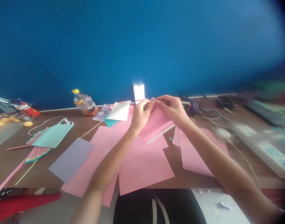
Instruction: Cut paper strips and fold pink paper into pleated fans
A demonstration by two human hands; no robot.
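Both hands meet at the upper edge of a folded pink sheet of paper [156, 123], held up at a tilt over the table. My left hand [142, 113] pinches its top corner between thumb and fingers. Close beside it, my right hand [171, 107] grips the same edge, its fingers partly hiding the paper. Below lie several flat pink sheets [144, 171], overlapping one another. A lilac sheet [72, 158] rests on the pink ones at the left. More pink paper [196, 152] lies under my right forearm.
A drink bottle with a yellow cap [85, 102] stands at the back left, near a cream sheet [119, 111]. A phone [139, 93] leans against the blue wall. Mint paper [53, 135] lies left. A power strip [270, 155] and cables [212, 115] occupy the right.
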